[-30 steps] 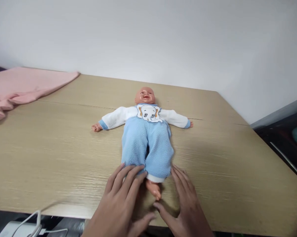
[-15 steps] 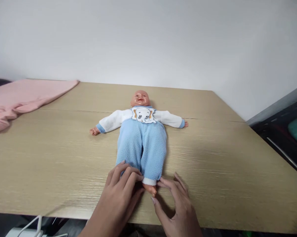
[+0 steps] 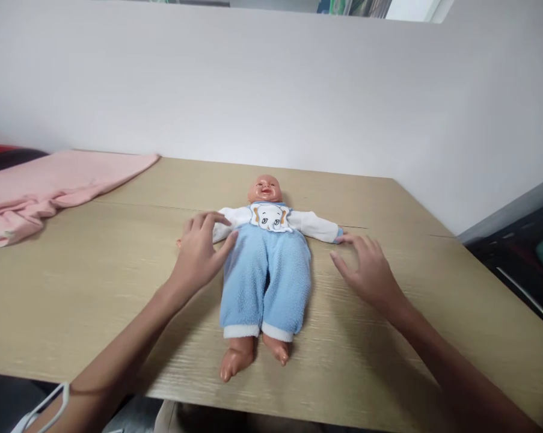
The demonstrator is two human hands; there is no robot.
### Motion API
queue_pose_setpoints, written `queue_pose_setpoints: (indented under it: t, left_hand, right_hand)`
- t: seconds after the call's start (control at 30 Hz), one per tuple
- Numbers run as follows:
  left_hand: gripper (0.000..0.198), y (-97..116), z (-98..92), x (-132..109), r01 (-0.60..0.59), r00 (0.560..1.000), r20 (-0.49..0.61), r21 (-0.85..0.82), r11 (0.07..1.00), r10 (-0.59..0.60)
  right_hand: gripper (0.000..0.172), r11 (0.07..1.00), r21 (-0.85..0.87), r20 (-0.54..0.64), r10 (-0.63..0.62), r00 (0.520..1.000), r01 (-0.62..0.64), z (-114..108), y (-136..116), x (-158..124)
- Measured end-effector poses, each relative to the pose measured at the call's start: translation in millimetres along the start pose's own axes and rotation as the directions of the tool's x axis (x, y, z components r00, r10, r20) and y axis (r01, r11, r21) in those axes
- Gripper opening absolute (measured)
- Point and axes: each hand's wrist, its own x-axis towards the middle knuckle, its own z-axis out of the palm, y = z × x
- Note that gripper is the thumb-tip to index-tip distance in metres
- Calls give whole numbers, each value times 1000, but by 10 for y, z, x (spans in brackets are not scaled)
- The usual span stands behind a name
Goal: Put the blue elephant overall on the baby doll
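Observation:
A baby doll (image 3: 266, 264) lies on its back in the middle of the table, head toward the wall and bare feet toward me. It wears blue fleece trousers and a white top with blue cuffs and an elephant face (image 3: 271, 217) on the chest. My left hand (image 3: 203, 246) is over the doll's sleeve on the left, fingers apart, hiding part of that arm. At the other sleeve's blue cuff, my right hand (image 3: 365, 264) has its thumb and fingers apart, fingertips at the doll's hand, which they mostly cover.
A rumpled pink cloth (image 3: 64, 180) lies at the table's left. Behind the wooden table (image 3: 118, 288) rises a pale wall (image 3: 235, 90). A dark object (image 3: 519, 258) stands past the right edge. A white cable or strap (image 3: 57, 400) shows at the lower left.
Both hands have left the doll's trouser ends and moved up to its two sleeves. Both feet now show below the white trouser cuffs. The view has tilted up slightly.

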Motion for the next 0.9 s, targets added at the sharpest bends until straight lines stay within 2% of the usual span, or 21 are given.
queue_pose_setpoints:
  t: [0.07, 0.13, 0.2, 0.3, 0.37, 0.43, 0.5, 0.6, 0.73, 0.9]
  left_hand:
    - [32, -106, 159, 281, -17, 1000, -11, 32, 999, 17]
    - [31, -94, 286, 496, -105, 994, 10, 6, 994, 105]
    - [30, 15, 397, 661, -220, 972, 71, -63, 974, 224]
    - [33, 240, 598, 875, -350, 905, 192, -173, 920, 380]
    - [37, 359, 769, 1022, -412, 844, 279, -212, 886, 459]
    - [43, 426, 946, 1162, -451, 779, 384, -205, 869, 495]
    - [50, 449, 1094, 1268, -461, 739, 476, -157, 873, 476]
    - [57, 436, 1212, 1324, -435, 739, 529, -101, 895, 418]
    - [57, 418, 1219, 1251, -410, 776, 493, -77, 909, 393]
    - [70, 432, 1205, 1162, -410, 799, 455, -69, 910, 394]
  right_hand:
    - [44, 1000, -6, 12, -1, 1000, 1, 206, 280, 246]
    - [60, 997, 64, 65, 27, 998, -31, 386, 507, 397]
    - [61, 993, 111, 110, 37, 993, -49, 501, 665, 453]
    - [51, 987, 146, 145, 46, 988, -67, 528, 786, 423]
    - [51, 985, 154, 153, 52, 987, -75, 478, 822, 382]
    - [53, 986, 148, 155, 49, 987, -72, 417, 850, 355]
    - [53, 989, 135, 154, 41, 987, -62, 372, 878, 350]
    - [53, 990, 129, 140, 35, 990, -53, 338, 911, 358]
    - [52, 960, 250, 98, 105, 990, -126, 307, 887, 354]
    - [58, 866, 438, 65, 238, 969, -243, 250, 651, 377]
